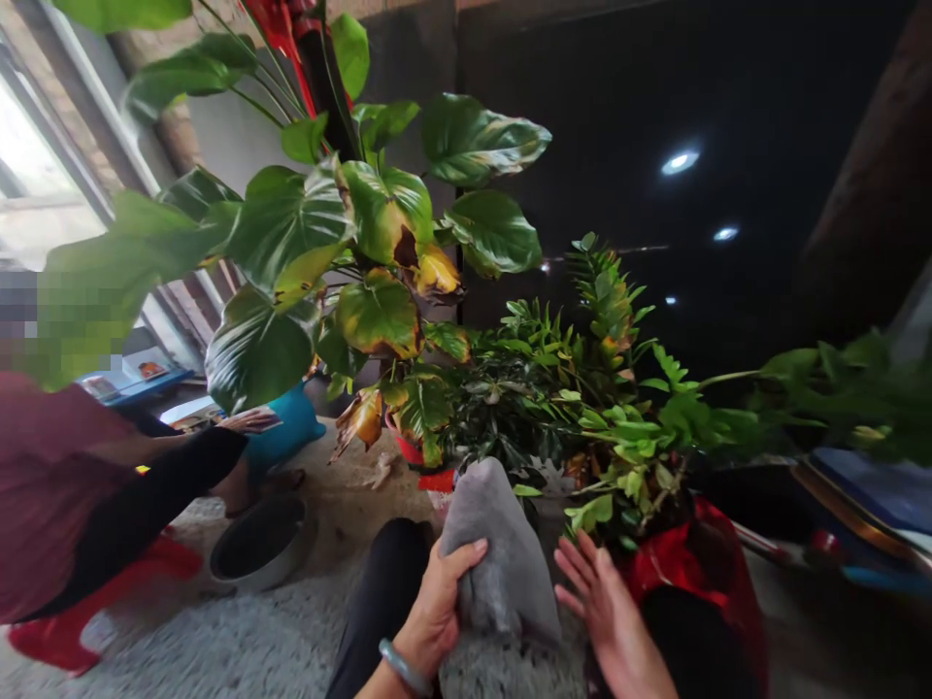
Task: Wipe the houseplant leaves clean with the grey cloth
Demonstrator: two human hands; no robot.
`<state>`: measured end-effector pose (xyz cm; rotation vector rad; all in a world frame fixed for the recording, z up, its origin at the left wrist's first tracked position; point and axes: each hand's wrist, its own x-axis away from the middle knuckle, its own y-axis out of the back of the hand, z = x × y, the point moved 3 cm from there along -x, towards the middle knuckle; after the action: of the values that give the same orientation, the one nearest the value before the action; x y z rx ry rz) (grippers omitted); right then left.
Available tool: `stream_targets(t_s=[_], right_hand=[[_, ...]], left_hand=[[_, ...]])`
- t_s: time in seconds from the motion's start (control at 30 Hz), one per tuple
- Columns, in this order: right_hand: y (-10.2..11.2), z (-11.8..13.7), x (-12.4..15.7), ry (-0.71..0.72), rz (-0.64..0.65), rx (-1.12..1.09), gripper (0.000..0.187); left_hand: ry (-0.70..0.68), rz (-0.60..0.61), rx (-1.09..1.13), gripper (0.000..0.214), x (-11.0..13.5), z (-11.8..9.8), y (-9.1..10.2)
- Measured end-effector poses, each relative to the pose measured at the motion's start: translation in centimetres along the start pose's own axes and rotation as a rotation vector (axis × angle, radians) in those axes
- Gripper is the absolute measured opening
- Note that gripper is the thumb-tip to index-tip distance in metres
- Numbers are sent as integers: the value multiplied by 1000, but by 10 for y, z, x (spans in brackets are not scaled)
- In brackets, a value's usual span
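Observation:
My left hand (435, 602), with a pale bangle on the wrist, grips a grey cloth (502, 553) that stands up in a rounded hump low in the middle. My right hand (604, 607) is just right of the cloth, fingers stretched out and apart, holding nothing. Behind the cloth are potted plants: a big-leaved plant (327, 243) with yellowing, browned leaves in a red pot (412, 451), and a small-leaved bushy plant (626, 427) over a red wrapping (699, 558).
Another person in a dark red top (44, 485) crouches at the left beside a grey bowl (258, 544) and a teal pot (291, 427). A window is far left; dark wall behind. Books or trays (866, 505) lie at the right.

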<state>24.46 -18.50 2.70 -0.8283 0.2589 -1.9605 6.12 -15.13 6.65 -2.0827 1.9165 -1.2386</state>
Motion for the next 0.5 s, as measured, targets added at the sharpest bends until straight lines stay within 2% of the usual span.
stream_targets(t_s=[0.13, 0.23, 0.37, 0.5], right_hand=[[-32, -28, 47, -107, 233, 0, 57], [-47, -30, 65, -167, 291, -16, 54], [-49, -25, 71, -111, 259, -71, 66], [-49, -22, 66, -56, 169, -54, 61]], left_hand=[[81, 138, 18, 55, 13, 20, -3], [83, 152, -18, 56, 18, 28, -1], [-72, 36, -187, 56, 16, 22, 4], [-153, -143, -352, 44, 15, 15, -4]])
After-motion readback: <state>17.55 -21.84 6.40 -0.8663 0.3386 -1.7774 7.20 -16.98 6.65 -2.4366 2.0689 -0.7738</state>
